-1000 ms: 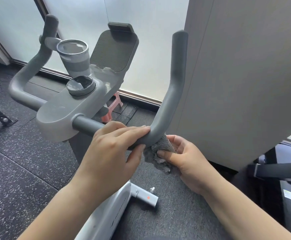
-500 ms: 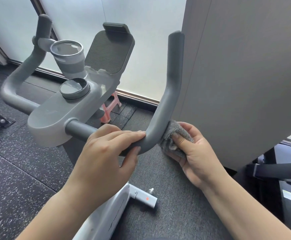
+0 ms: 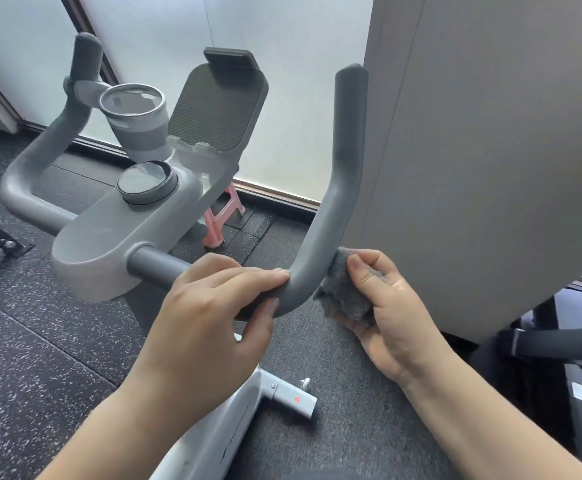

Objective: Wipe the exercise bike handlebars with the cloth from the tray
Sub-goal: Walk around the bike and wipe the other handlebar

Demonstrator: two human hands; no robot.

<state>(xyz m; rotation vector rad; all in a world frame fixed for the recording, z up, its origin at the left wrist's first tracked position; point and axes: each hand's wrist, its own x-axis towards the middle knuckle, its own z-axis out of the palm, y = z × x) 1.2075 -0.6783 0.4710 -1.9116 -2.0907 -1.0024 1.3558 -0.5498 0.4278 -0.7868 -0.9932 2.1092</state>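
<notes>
Left hand (image 3: pixel 209 327) gripped the dark grey foam-covered handlebar (image 3: pixel 331 216) at centre frame, fingers (image 3: pixel 248 273) curled over the bar just left of its bend. Right hand (image 3: pixel 390 306) held the crumpled grey fuzzy cloth (image 3: pixel 343 292), fingers clamped on it, pressing it against the bend's outer side, right of centre.

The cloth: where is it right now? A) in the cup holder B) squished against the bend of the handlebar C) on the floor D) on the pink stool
B: the right hand holds the grey cloth bunched against the outer side of the handlebar bend.
</notes>
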